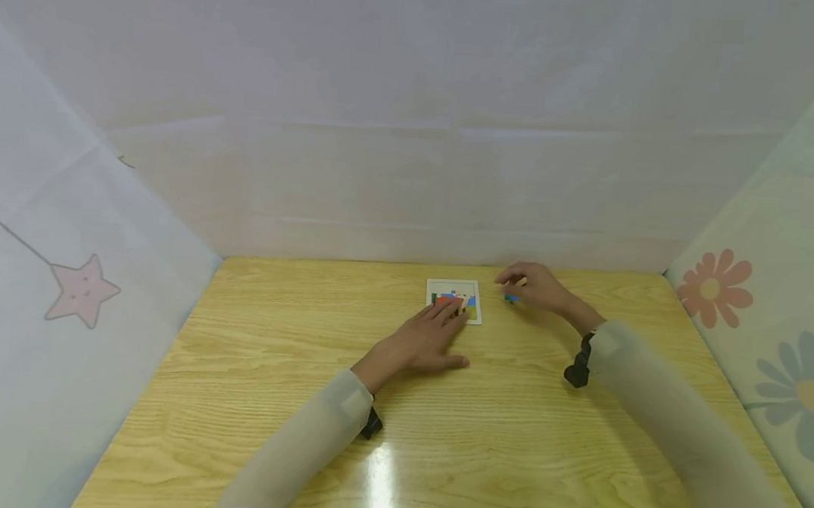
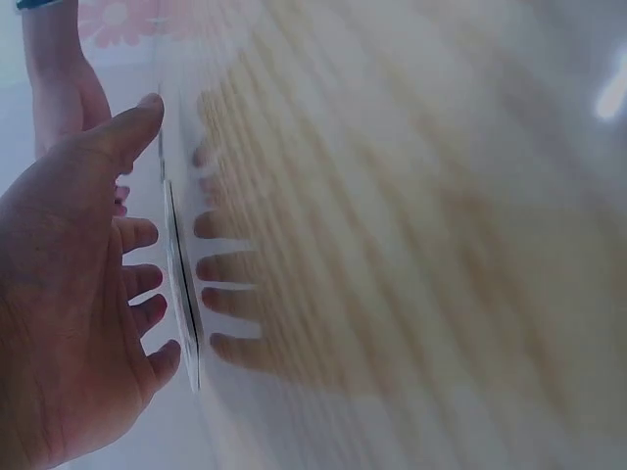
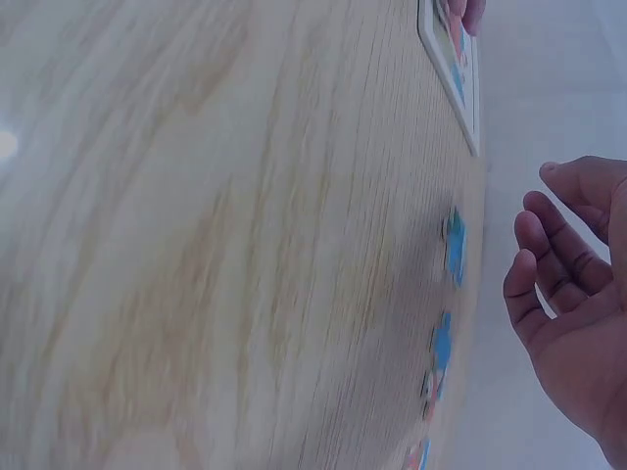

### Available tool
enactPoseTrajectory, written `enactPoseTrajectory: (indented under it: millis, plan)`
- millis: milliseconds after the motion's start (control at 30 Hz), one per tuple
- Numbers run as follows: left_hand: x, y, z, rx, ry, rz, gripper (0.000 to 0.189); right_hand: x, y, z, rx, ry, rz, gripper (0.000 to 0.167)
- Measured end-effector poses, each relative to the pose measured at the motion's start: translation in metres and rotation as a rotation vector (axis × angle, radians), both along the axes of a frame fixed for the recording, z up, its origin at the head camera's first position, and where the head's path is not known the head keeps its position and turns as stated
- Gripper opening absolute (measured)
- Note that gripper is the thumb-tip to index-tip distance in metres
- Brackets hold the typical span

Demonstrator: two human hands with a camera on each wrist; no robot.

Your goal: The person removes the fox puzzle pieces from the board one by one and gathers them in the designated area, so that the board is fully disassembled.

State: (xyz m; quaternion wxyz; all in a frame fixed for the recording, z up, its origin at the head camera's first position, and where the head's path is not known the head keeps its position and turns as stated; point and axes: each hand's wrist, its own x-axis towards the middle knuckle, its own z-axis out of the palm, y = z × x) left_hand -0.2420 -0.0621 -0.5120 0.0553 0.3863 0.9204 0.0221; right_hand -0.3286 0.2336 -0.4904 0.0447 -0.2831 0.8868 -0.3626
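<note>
From the far left of my head view, a pink star [image 1: 83, 291] is printed on the wall cloth beside the wooden surface [image 1: 275, 316]. My left hand [image 1: 420, 345] reaches forward, palm down, fingers straight and slightly spread, thumb stuck out to the side; it grips nothing. Those fingers lie over the lower part of a white-framed picture board [image 1: 453, 284], which sits flat near the back edge. To its right, my right hand [image 1: 535, 288] arches above the surface, fingers loosely bent with a gap to the thumb, holding nothing I can see. Under it lie small puzzle pieces [image 3: 456, 253], mostly blue, in a loose line right of the board. The left hand hides part of the printed picture, its details too small to make out; the right wrist view cuts off the lowest piece.
</note>
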Motion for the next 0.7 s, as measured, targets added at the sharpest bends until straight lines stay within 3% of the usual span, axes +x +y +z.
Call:
enactPoseTrajectory:
  millis: [333,700]
  plan:
    - [0.009,-0.009,-0.002,0.000,-0.060,0.012,0.092,-0.004,-0.037,0.001,0.004,-0.007,0.037,0.025]
    - [0.013,-0.019,-0.004,-0.042,-0.040,0.020,0.091,-0.009,-0.078,-0.006,-0.022,-0.057,0.096,0.028]
